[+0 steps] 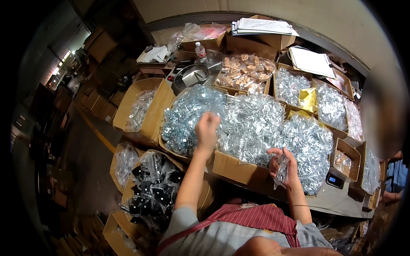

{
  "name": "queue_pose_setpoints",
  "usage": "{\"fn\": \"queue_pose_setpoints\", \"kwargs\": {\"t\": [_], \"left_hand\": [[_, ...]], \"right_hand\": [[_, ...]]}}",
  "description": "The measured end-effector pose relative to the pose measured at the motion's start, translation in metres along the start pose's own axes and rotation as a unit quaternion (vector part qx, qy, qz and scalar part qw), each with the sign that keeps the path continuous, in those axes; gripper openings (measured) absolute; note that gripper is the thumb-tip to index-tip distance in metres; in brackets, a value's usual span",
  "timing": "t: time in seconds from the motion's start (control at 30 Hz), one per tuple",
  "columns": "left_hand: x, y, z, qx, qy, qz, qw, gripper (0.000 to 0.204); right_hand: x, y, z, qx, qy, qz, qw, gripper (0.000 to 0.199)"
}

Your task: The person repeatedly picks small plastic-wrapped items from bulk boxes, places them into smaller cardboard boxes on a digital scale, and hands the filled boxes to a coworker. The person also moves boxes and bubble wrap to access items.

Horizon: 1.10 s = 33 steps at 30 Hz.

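Note:
My left hand (208, 128), blurred by motion, is closed over the open box of bluish bagged metal parts (183, 123). A smeared, see-through patch at its fingertips looks like a clear plastic bag (218, 109). Farther right, my right hand (288, 164) has its fingers curled round a clear plastic bag (281, 171) with small shiny pieces in it. That hand is in front of two heaps of small bags, one of silvery metal parts (252, 128) in the middle and another of shiny fasteners (308, 149) to its right.
Behind are boxes of copper-coloured parts (245, 70) and more silvery bags (292, 85). A metal pan (194, 76) and a bottle (200, 50) stand at the back left. Black bagged parts (151, 192) fill a low box at left. A small digital device (335, 181) is at right; another person (395, 175) is beyond.

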State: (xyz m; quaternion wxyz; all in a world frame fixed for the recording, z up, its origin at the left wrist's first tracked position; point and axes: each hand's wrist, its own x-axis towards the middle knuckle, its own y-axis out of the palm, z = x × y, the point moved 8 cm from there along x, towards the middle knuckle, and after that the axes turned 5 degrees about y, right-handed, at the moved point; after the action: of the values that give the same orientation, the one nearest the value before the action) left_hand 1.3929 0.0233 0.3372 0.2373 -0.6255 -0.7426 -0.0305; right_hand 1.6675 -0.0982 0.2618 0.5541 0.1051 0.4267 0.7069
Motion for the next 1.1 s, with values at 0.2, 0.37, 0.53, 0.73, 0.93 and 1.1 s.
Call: {"fn": "queue_pose_setpoints", "kwargs": {"t": [0.2, 0.37, 0.53, 0.73, 0.93, 1.1], "left_hand": [[-0.092, 0.063, -0.101, -0.056, 0.228, 0.198, 0.952, 0.013], [-0.080, 0.035, -0.092, 0.045, 0.212, 0.279, 0.935, 0.013], [0.066, -0.171, 0.034, 0.318, -0.016, -0.031, 0.948, 0.019], [0.157, -0.372, 0.198, 0.586, -0.211, -0.035, 0.782, 0.056], [0.188, -0.342, 0.233, 0.642, -0.121, 0.016, 0.757, 0.040], [0.171, -0.381, 0.169, 0.433, -0.014, -0.291, 0.853, 0.026]], "right_hand": [[0.002, 0.025, -0.016, 0.020, 0.063, 0.069, 0.995, 0.060], [0.004, -0.009, -0.032, 0.052, 0.096, 0.011, 0.994, 0.047], [-0.020, -0.019, -0.006, 0.111, 0.017, -0.010, 0.994, 0.042], [-0.047, -0.038, 0.018, 0.094, -0.099, 0.020, 0.990, 0.046], [-0.100, -0.075, 0.036, 0.062, -0.194, -0.046, 0.978, 0.044], [-0.122, -0.091, 0.042, 0.136, -0.212, -0.100, 0.963, 0.039]]}}
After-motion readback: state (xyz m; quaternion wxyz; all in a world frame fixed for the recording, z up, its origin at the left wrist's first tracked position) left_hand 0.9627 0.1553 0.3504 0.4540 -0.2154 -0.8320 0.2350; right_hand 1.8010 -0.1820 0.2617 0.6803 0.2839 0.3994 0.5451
